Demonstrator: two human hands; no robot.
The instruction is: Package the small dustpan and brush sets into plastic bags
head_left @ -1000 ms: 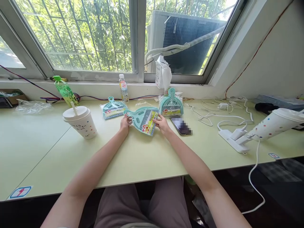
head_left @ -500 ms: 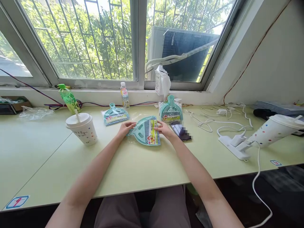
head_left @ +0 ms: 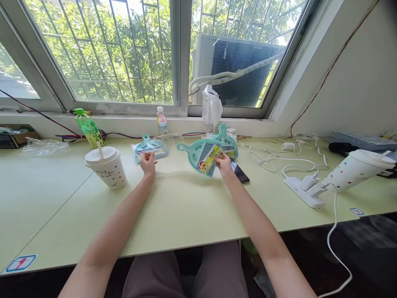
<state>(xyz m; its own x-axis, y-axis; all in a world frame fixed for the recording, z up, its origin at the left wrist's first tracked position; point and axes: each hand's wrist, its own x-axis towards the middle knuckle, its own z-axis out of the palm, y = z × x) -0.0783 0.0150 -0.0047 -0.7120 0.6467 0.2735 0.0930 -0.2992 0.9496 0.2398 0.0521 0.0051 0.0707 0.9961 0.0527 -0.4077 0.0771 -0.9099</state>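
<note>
On the far left, glossy clear film (head_left: 45, 147) lies crumpled beside a shallow box (head_left: 21, 136). A green-capped plastic bottle (head_left: 89, 130) leans behind a tapering, dotted white cup (head_left: 107, 169) with a lid and straw. Next is a wrapped dustpan set (head_left: 149, 145), its shiny film creased, the handle ending in a loop. The left hand (head_left: 149, 164) appears in front of it with fingertips drawn close together; I cannot tell whether any thin film is between them. A slim clear bottle (head_left: 161, 123) stands behind.

At the middle, the held dustpan set (head_left: 194, 155) hangs tilted over the table, its looped handle pointing left: smooth mint plastic, fan-shaped, with ribbed grey-blue bristles and a yellow label. The right hand (head_left: 223, 163) pinches it by the label end, thumb and fingers closed on the edge. Behind lies a rear dustpan set (head_left: 231, 142) in film, and a flat dark phone (head_left: 241, 173) sits by the right wrist. Farther right are a white power strip (head_left: 300, 192) and another dotted cup (head_left: 356, 171).

Counted: at least three dustpan sets, two cups, two bottles, one phone.

The pale yellow-green table (head_left: 182, 219) is smooth, with a seam at left; beyond it, a metal-framed window (head_left: 183, 62) shows bars, leaves and a boxy outdoor unit (head_left: 242, 68).
</note>
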